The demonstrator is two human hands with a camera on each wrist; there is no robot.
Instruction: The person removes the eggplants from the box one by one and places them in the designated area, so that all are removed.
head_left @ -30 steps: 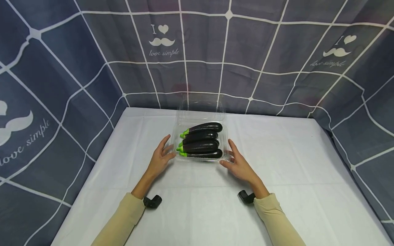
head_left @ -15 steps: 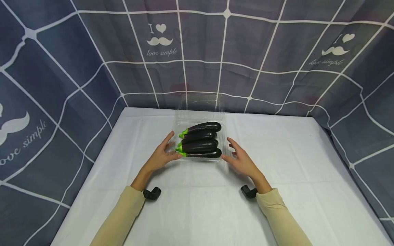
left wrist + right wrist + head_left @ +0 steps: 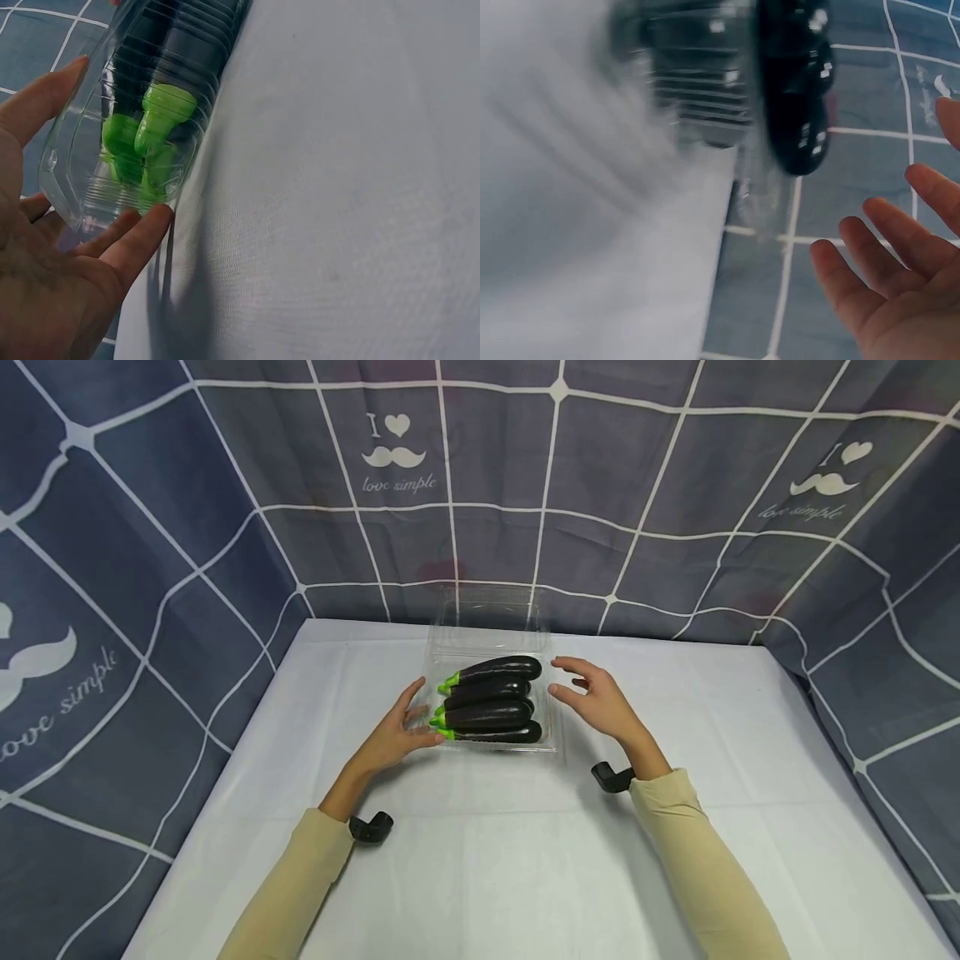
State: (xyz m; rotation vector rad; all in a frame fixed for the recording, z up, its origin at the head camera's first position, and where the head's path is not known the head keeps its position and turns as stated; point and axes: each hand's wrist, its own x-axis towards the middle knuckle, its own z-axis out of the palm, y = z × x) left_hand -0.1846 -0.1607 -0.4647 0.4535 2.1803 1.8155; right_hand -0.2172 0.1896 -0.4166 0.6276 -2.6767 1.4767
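A clear plastic clamshell box [image 3: 550, 727] lies on the white table with its lid [image 3: 491, 607] raised at the back. Several dark eggplants [image 3: 491, 716] with green stems lie side by side inside it, stems to the left. My left hand [image 3: 393, 739] is at the box's left end, fingers spread and touching its edge. In the left wrist view its fingertips [image 3: 157, 217] meet the clear wall near the stems. My right hand [image 3: 600, 697] is off the right side of the box near its back, fingers loosely bent, holding nothing.
A white cloth [image 3: 480, 877] covers the table. Dark grey curtains [image 3: 495, 468] with white grid lines stand behind it and on both sides. Both wrists carry small black cameras [image 3: 371, 827].
My right hand has left the box's front right corner and moved toward the back along its right side. The left thumb has shifted right onto the front left corner.
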